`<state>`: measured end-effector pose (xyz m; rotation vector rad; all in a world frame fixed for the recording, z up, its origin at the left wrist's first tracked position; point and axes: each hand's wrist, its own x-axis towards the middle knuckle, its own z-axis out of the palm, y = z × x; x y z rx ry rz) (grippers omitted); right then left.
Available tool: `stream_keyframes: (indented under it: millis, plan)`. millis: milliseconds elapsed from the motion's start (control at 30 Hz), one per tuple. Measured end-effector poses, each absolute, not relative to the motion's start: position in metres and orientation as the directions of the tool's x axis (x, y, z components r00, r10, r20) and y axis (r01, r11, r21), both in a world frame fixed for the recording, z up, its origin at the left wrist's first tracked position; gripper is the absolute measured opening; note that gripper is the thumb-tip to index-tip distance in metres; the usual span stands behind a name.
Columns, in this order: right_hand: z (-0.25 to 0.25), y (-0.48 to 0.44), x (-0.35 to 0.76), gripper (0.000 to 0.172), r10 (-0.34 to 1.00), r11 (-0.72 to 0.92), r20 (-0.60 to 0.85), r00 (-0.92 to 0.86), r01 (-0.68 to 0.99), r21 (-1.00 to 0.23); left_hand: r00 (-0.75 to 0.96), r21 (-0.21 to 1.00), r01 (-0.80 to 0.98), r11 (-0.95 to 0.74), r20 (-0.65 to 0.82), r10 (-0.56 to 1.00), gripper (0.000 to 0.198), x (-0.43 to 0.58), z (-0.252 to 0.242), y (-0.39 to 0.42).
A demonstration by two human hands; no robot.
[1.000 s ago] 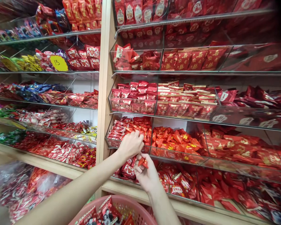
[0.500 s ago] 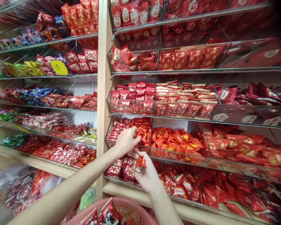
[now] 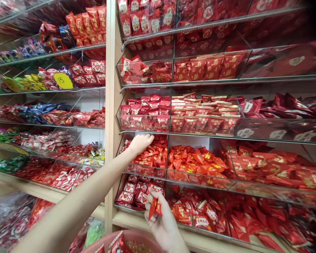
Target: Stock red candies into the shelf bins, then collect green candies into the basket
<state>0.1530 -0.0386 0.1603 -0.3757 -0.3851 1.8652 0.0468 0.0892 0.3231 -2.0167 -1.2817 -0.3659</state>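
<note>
My left hand (image 3: 142, 143) reaches over a bin of small red packets (image 3: 147, 158), at its back part under the shelf above. Its fingers are curled together and point down and right; their tips, and anything in them, are hidden. Lower and nearer, my right hand (image 3: 162, 218) is turned palm up, fingers closed around small red wrapped candies (image 3: 155, 208). It is in front of the bottom bin of red and white heart-printed packets (image 3: 130, 189). Below both hands a pink basket (image 3: 147, 239) with red packets in it shows at the bottom edge.
Clear plastic bin fronts and dividers run along each shelf, with a shelf edge (image 3: 144, 133) just above my left hand. A wooden upright (image 3: 110, 116) parts the two racks. Orange-red packets (image 3: 197, 158) fill the neighbouring bin. Plastic bags (image 3: 7, 214) lie lower left.
My left hand has moved up and deeper into the bin, away from my right hand. My right hand has dropped lower, still holding the red candies. The view has shifted slightly.
</note>
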Motion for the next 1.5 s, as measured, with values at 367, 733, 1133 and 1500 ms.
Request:
stream_keyframes:
  millis: [367,733,1133,1500]
  plan:
    - [0.159,-0.048,0.147,0.042,0.942,-0.332,-0.106,-0.319,-0.829,-0.451,0.404,-0.320,0.913,-0.253,0.624,0.669,0.030,0.054,0.325,0.130]
    - [0.157,-0.046,0.135,0.049,0.940,-0.336,-0.135,-0.315,-0.771,-0.541,0.331,-0.135,0.937,-0.322,0.636,0.697,0.038,0.066,0.328,0.154]
    - [0.149,-0.049,0.132,0.048,0.927,-0.368,-0.144,-0.347,-0.763,-0.531,0.540,-0.159,0.806,-0.569,0.591,0.599,0.046,0.035,0.314,0.118]
    - [0.139,-0.049,0.136,0.048,0.928,-0.365,-0.144,-0.345,-0.758,-0.541,0.743,-0.566,0.667,-0.484,0.462,0.483,0.025,0.046,0.322,0.090]
